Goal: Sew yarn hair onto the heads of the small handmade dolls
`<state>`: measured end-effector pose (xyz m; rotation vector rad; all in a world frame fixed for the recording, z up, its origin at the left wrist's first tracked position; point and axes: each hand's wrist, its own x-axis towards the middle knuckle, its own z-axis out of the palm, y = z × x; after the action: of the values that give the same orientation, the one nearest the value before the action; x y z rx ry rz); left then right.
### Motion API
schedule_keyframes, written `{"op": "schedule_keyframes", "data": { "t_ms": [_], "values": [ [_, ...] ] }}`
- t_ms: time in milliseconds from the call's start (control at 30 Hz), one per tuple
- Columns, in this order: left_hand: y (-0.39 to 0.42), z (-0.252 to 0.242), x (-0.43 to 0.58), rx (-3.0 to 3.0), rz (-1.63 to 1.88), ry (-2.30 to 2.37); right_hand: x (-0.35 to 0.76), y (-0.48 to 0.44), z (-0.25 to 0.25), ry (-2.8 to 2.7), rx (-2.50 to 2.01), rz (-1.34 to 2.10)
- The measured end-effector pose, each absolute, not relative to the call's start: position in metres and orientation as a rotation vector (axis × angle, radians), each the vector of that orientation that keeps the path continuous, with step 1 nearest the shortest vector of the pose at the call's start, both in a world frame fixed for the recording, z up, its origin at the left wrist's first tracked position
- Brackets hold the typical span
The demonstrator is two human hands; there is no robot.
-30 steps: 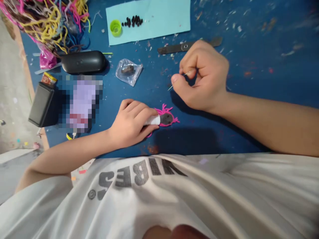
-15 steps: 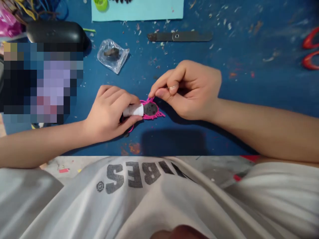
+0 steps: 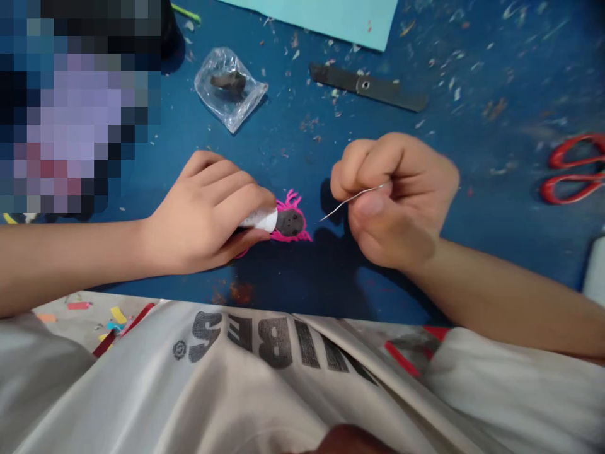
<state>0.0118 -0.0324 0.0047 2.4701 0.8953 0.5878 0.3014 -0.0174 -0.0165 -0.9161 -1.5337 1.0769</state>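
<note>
My left hand is closed around a small clay doll, its fingers on the doll's white body. The doll lies on the blue table with its dark grey head to the right. Pink strands frame the head, and small marks show on its face. Much of the lower body is hidden under my palm. To the right, my right hand pinches a thin bent wire between thumb and forefinger. The wire's free end points down-left, a short way from the doll's head without touching it.
A clear plastic bag with a dark lump lies beyond my left hand. Farther right are a dark flat blade-like tool and red-handled scissors. A light blue sheet lies at the back. Small scraps dot the blue table.
My right hand has drawn away from the doll's pink strands, to the right, with the wire still pinched. My left hand keeps its hold on the doll. The whole view has shifted and turned slightly.
</note>
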Motion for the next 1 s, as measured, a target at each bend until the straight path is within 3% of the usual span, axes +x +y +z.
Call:
{"op": "schedule_keyframes", "data": {
  "t_ms": [800, 1000],
  "values": [
    [-0.018, -0.005, 0.012, 2.666, 0.782, 0.588, 0.292, -0.012, -0.016, -1.817, -0.528, 0.946],
    [-0.015, -0.004, 0.008, 2.585, 0.621, 0.653, 0.29, -0.01, -0.028, -1.711, -0.692, 1.039]
  ]
}}
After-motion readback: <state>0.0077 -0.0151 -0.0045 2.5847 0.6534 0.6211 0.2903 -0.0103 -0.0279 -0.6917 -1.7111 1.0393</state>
